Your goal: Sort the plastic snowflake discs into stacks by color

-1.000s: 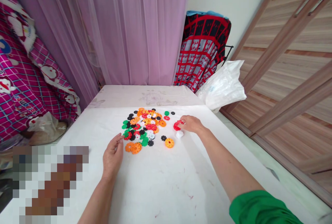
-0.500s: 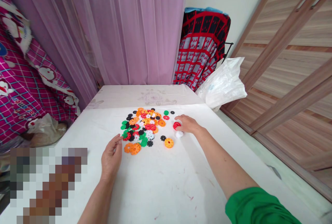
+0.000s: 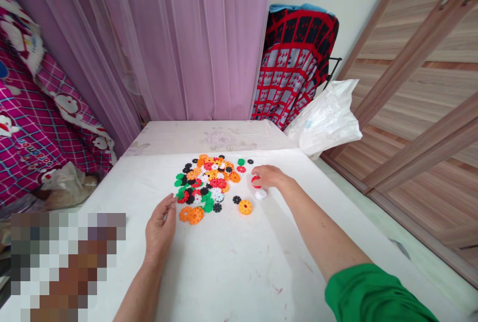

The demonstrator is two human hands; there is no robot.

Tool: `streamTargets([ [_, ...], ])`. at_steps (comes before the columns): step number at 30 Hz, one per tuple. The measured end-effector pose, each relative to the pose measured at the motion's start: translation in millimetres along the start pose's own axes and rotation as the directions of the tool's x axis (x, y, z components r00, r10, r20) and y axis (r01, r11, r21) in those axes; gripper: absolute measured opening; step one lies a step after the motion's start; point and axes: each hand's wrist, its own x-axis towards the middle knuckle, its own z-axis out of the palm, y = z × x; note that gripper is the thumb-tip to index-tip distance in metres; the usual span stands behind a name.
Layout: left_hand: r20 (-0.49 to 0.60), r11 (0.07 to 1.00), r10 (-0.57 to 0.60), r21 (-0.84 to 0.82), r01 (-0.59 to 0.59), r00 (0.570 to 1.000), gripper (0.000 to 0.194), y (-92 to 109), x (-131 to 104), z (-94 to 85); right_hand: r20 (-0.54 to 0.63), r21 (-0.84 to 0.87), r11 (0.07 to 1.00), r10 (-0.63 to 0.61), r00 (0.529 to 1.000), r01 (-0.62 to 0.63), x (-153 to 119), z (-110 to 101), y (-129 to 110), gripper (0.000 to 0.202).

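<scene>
Notched plastic discs (image 3: pixel 218 182) in orange, red, green, white and black lie in a loose pile on the white cloth. At the pile's near left edge rests my left hand (image 3: pixel 161 220), loosely curled and open, its fingertips close to a green disc (image 3: pixel 180 194). To the right of the pile, my right hand (image 3: pixel 272 176) curls its fingers and thumb over red notched discs (image 3: pixel 256 181), which it partly hides. White discs (image 3: pixel 261 194) lie just below that hand. A larger orange disc (image 3: pixel 245 207) and a black one (image 3: pixel 236 199) sit nearer to me.
Beyond the pile a green disc (image 3: pixel 241 161) and a small black disc (image 3: pixel 250 161) lie apart. A white plastic bag (image 3: pixel 328 118) stands past the table's far right corner. Purple curtains (image 3: pixel 194 43) hang behind, and wooden cabinet doors (image 3: pixel 418 93) line the right side.
My right hand has closed further over the red discs, so less red shows. My left hand stays by the pile. The view has shifted slightly.
</scene>
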Motion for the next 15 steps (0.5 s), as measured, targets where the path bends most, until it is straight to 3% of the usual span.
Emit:
streamTargets([
  [5, 0.007, 1.000, 0.002, 0.002, -0.002, 1.000, 0.029, 0, 0, 0.2, -0.086, 0.012, 0.998, 0.063, 0.994, -0.062, 17, -3, -22, 0.030],
  [10, 0.009, 1.000, 0.017, -0.016, -0.017, 1.000, 0.029, 0, 1, 0.2, -0.134, 0.078, 0.967, 0.252, 0.958, -0.244, 41, 5, -49, 0.039],
  [15, 0.015, 0.999, 0.035, -0.002, -0.035, 0.999, 0.030, -5, 2, 0.5, -0.138, 0.090, 0.953, 0.300, 0.944, -0.290, 55, 13, -58, 0.040],
])
